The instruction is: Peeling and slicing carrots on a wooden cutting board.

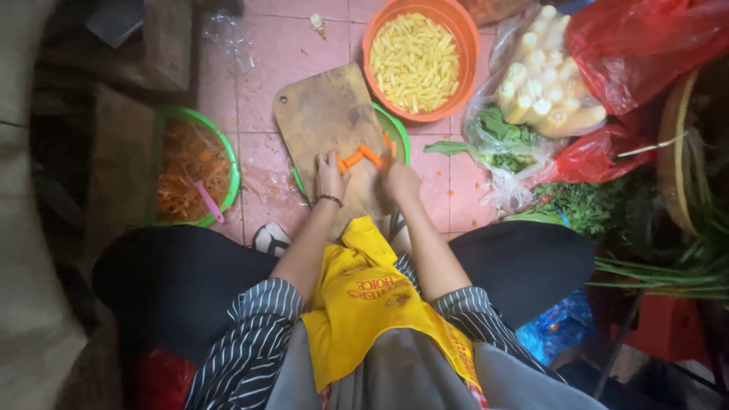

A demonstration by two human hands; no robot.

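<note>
From my seat the nearest things are the yellow apron (372,304) and striped sleeves, then the two forearms reaching out to the wooden cutting board (326,121), which lies on the pink tiled floor (273,53) with its far-right edge resting over a green basin (399,133). The left hand (331,176) has its fingers pressed down on an orange carrot piece (351,160) on the board; the right hand (399,181) is curled closed, and I judge it holds a blade, though I cannot tell from this angle (the tool itself is hidden). More carrot strips (372,154) lie between the hands. The risk I see is plain: the left fingertips sit just beside the cut line, so a slip on the round, slick carrot could bring the edge onto them. The board may also rock where it overlaps the basin rim. Left of it stands a green bowl of carrot peelings (190,167); farther out, an orange bowl of pale cut sticks (416,61) and bags of greens (509,140) crowd the floor, near enough for strips to scatter into.
</note>
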